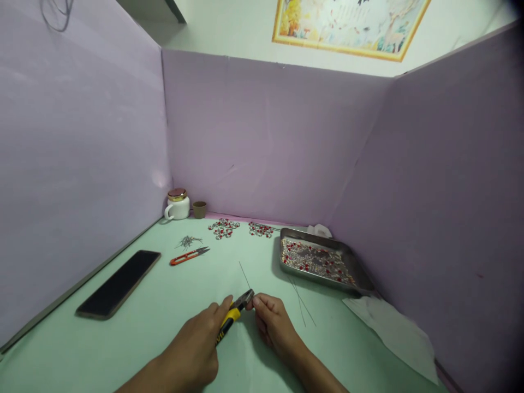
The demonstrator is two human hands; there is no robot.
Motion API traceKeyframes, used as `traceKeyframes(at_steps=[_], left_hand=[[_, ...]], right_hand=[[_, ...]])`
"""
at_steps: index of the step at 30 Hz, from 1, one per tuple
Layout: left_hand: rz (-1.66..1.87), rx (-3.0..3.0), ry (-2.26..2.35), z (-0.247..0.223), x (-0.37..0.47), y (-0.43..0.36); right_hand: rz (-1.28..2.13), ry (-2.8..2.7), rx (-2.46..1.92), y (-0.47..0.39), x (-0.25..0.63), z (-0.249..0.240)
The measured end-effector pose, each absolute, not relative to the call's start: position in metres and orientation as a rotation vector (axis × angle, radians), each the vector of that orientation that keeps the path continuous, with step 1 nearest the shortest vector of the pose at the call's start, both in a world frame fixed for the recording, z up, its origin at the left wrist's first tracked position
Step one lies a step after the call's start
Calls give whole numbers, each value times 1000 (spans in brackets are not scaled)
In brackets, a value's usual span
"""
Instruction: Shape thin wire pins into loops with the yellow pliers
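My left hand [194, 342] is wrapped round the yellow and black handles of a pair of pliers [232, 316], whose metal jaws point up and to the right. A thin wire [244, 274] sticks up from beside the jaws. Right at the jaw tips, my right hand [273, 322] pinches with thumb and forefinger. What sits between those fingers is mostly hidden; the wire seems to run into them. Two or three loose wires [302, 303] lie on the table to the right of my right hand.
A metal tray [315, 277] of red and pale beads stands right. Behind lie two beaded clusters [223, 229] [260, 230]. Orange thread snips [189, 256], wire scraps [189, 242] and a phone [118, 285] lie left. A lidded mug [178, 207], small cup [199, 209] and white tissue [395, 330] sit near the partitions.
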State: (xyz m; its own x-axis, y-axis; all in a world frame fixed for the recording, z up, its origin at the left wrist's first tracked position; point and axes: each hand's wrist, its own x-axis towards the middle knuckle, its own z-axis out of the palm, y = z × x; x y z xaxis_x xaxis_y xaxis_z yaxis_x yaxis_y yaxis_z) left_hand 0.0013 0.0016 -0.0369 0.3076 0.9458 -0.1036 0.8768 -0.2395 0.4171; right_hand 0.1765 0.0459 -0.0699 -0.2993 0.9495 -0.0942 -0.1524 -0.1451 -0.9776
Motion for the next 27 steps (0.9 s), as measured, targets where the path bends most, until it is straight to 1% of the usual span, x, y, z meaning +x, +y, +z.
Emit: traceKeyframes(at_steps=[27], left_hand=[[220,2187,1612,-35,1,3]], right_hand=[[1603,-1241,-1026,46,177,-71]])
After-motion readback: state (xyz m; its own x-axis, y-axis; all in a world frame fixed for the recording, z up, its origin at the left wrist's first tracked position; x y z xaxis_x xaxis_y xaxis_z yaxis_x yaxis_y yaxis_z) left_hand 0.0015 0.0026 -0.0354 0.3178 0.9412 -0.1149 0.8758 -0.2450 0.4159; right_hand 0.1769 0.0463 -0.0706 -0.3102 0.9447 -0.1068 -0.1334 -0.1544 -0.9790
